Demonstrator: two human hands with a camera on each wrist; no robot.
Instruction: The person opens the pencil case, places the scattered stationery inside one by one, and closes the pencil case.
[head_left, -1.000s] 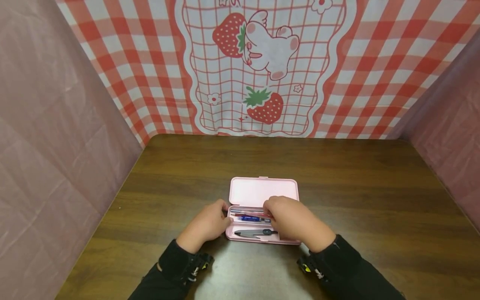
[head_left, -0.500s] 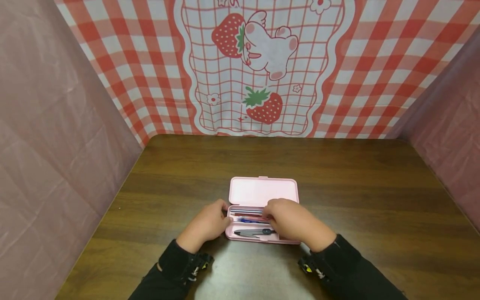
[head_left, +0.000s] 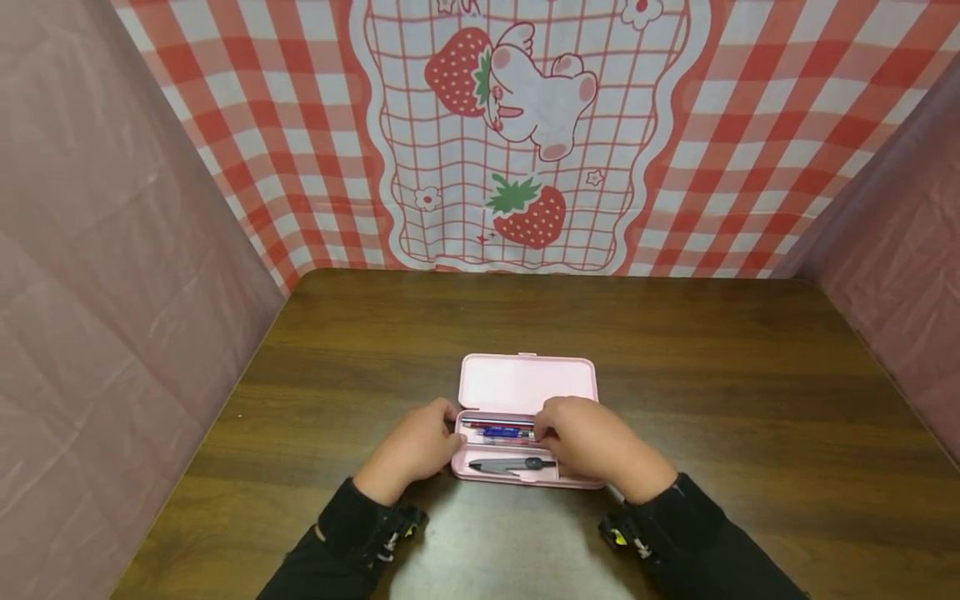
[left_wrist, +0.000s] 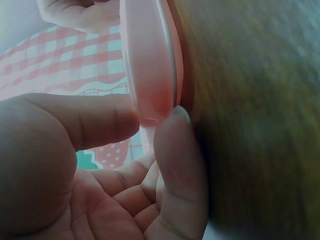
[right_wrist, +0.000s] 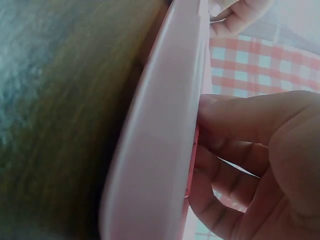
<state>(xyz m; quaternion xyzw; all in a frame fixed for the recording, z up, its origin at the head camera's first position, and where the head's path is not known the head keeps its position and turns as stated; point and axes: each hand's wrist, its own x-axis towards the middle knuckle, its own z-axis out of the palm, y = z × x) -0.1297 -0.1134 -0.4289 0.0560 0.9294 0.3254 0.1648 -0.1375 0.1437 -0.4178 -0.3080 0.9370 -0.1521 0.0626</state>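
The pink pencil case [head_left: 527, 383] stands open on the table, its lid folded back. My left hand [head_left: 415, 443] pinches the case's left end between thumb and finger, as the left wrist view shows. My right hand [head_left: 592, 442] reaches into the back compartment, fingers curled about the right ends of the pens; its fingertips are partly hidden. A blue pen [head_left: 501, 432] lies there beside a thin dark-red pencil or pen [head_left: 480, 425]. In the front compartment rests a grey drawing compass [head_left: 504, 464]. A red edge [right_wrist: 192, 165] shows by my right fingers in the right wrist view.
A brown wooden table [head_left: 360, 333] surrounds the case. Behind it hangs a red-and-white checked cloth [head_left: 315, 150] with strawberries. Pink cloths [head_left: 150, 250] close off both sides.
The pens in the back compartment have shifted under my right fingers, and the blue pen shows more plainly than half a second ago. My left hand and the case stay in place.
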